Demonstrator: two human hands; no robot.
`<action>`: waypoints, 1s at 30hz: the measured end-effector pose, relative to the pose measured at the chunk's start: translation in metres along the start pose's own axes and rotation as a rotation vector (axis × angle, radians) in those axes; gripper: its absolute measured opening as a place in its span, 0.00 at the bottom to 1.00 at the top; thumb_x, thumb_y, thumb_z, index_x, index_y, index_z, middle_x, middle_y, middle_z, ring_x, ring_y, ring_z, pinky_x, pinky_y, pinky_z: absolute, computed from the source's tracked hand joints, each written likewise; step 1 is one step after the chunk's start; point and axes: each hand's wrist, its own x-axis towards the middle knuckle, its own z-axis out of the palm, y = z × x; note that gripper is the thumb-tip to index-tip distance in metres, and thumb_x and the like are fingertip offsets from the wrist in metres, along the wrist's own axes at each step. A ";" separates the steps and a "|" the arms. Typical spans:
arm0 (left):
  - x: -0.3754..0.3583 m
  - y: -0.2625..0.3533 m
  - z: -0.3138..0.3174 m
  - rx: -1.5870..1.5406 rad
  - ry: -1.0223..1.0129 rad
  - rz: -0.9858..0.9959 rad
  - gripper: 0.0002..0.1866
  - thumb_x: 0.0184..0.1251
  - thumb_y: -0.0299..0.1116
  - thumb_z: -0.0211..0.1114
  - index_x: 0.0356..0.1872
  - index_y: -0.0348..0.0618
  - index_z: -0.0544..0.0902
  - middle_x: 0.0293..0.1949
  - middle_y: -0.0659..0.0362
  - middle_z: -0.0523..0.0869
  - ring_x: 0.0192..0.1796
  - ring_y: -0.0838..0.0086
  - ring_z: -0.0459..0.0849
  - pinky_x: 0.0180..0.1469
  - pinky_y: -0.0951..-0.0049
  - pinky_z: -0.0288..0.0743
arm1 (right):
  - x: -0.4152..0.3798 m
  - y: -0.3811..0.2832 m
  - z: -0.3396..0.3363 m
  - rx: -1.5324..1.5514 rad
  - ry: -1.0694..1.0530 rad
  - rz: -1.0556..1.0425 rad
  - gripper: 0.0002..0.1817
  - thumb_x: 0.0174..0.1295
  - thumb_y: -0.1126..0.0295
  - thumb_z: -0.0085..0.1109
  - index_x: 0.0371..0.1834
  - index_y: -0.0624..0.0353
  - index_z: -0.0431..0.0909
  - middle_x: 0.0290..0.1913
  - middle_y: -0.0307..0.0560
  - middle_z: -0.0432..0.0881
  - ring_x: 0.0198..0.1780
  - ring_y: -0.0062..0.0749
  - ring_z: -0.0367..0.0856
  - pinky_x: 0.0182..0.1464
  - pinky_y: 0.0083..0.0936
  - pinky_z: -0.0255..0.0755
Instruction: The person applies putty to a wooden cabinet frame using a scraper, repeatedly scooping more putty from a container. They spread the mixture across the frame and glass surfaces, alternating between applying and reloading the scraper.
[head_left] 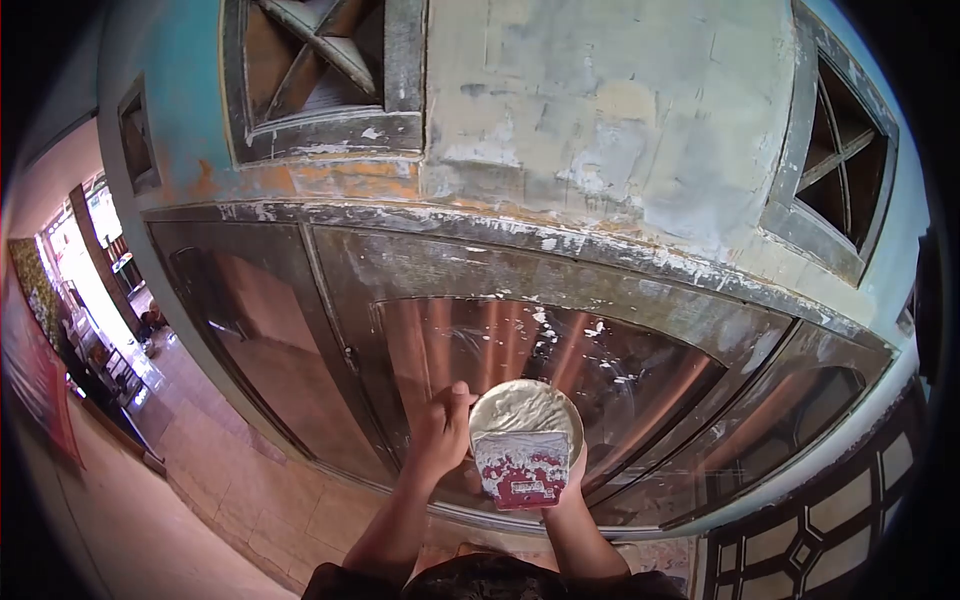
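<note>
A round pot of off-white putty (pixel 525 405) is in front of me, low in the view. My left hand (pixel 443 432) is closed at the pot's left side, thumb up against the rim, seemingly on a handle that its fingers mostly cover. Over the pot's near edge lies a flat red scraper (pixel 520 485), its upper part smeared with pale putty and a small label near its lower edge. My right hand (pixel 577 478) is behind the scraper's right side, seemingly closed on it; most of its fingers are hidden.
Facing me is a wall (pixel 570 110) with patchy filler above a worn wooden frame with dark glass panes (pixel 470 345). Crossed-bar vents (pixel 315 70) sit higher up. A tiled floor (pixel 235 490) runs left toward a bright doorway (pixel 90 260). A patterned dark grille (pixel 830 520) stands lower right.
</note>
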 end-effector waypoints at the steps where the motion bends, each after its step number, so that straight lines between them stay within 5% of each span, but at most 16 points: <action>1: 0.007 -0.009 -0.007 0.057 -0.021 0.085 0.30 0.85 0.50 0.47 0.43 0.28 0.85 0.32 0.44 0.86 0.37 0.57 0.87 0.45 0.64 0.77 | -0.001 0.001 -0.002 -0.007 -0.015 -0.007 0.28 0.79 0.47 0.41 0.62 0.59 0.78 0.60 0.55 0.82 0.59 0.50 0.81 0.65 0.48 0.75; 4: 0.015 -0.002 -0.030 0.103 0.047 0.235 0.22 0.83 0.44 0.55 0.47 0.30 0.84 0.31 0.51 0.83 0.29 0.67 0.81 0.37 0.69 0.75 | 0.002 0.003 -0.005 0.040 -0.079 0.019 0.29 0.79 0.46 0.40 0.62 0.59 0.78 0.61 0.56 0.82 0.60 0.51 0.81 0.64 0.51 0.75; 5: 0.010 0.009 -0.040 -0.026 0.006 0.117 0.12 0.75 0.36 0.68 0.45 0.35 0.83 0.31 0.59 0.79 0.27 0.79 0.73 0.33 0.77 0.70 | 0.003 0.002 0.001 0.040 -0.066 0.020 0.30 0.79 0.45 0.40 0.62 0.58 0.78 0.61 0.56 0.82 0.60 0.52 0.81 0.65 0.52 0.74; 8: 0.002 -0.002 -0.054 -0.116 0.013 0.244 0.08 0.67 0.27 0.74 0.38 0.38 0.81 0.36 0.64 0.76 0.31 0.87 0.70 0.34 0.83 0.66 | 0.011 0.000 0.004 0.028 -0.024 0.026 0.31 0.78 0.42 0.40 0.63 0.57 0.78 0.61 0.56 0.81 0.60 0.54 0.80 0.65 0.54 0.73; 9: -0.001 0.001 -0.055 -0.179 0.025 0.258 0.15 0.56 0.23 0.81 0.31 0.39 0.78 0.37 0.64 0.77 0.31 0.87 0.71 0.33 0.82 0.67 | 0.012 -0.002 0.007 0.035 -0.045 0.036 0.31 0.78 0.42 0.40 0.63 0.57 0.77 0.61 0.56 0.81 0.60 0.54 0.80 0.65 0.54 0.73; 13: -0.016 0.017 -0.062 -0.009 -0.042 0.491 0.14 0.46 0.22 0.85 0.26 0.37 0.83 0.39 0.60 0.81 0.35 0.81 0.80 0.33 0.80 0.72 | 0.018 -0.002 0.010 0.034 -0.049 0.029 0.32 0.77 0.42 0.40 0.63 0.57 0.77 0.61 0.55 0.81 0.59 0.55 0.81 0.64 0.54 0.74; 16: -0.036 0.022 -0.055 -0.057 -0.192 0.445 0.11 0.47 0.21 0.84 0.30 0.38 0.88 0.41 0.58 0.83 0.36 0.77 0.83 0.32 0.77 0.74 | 0.022 -0.001 0.004 0.012 -0.057 -0.013 0.32 0.77 0.42 0.39 0.63 0.58 0.77 0.61 0.55 0.81 0.58 0.54 0.81 0.63 0.53 0.75; 21: -0.052 0.056 -0.047 0.373 -0.201 0.797 0.19 0.47 0.32 0.82 0.44 0.50 0.91 0.49 0.65 0.85 0.49 0.66 0.82 0.54 0.62 0.70 | 0.033 0.005 -0.005 -0.006 -0.084 -0.081 0.31 0.78 0.44 0.38 0.64 0.58 0.77 0.59 0.55 0.83 0.58 0.52 0.82 0.63 0.50 0.76; 25: -0.051 0.061 -0.033 0.616 -0.264 0.838 0.23 0.56 0.40 0.76 0.55 0.52 0.88 0.55 0.65 0.83 0.55 0.67 0.79 0.55 0.58 0.69 | 0.029 0.010 0.006 -0.003 -0.074 -0.045 0.32 0.78 0.43 0.36 0.64 0.57 0.76 0.60 0.55 0.82 0.59 0.52 0.81 0.63 0.51 0.76; 30: -0.046 0.051 -0.033 0.748 -0.327 0.952 0.19 0.61 0.36 0.68 0.54 0.48 0.87 0.54 0.63 0.82 0.54 0.66 0.81 0.54 0.58 0.70 | 0.028 0.014 0.018 0.076 -0.133 -0.031 0.31 0.78 0.44 0.36 0.65 0.58 0.76 0.61 0.56 0.81 0.60 0.53 0.80 0.65 0.51 0.74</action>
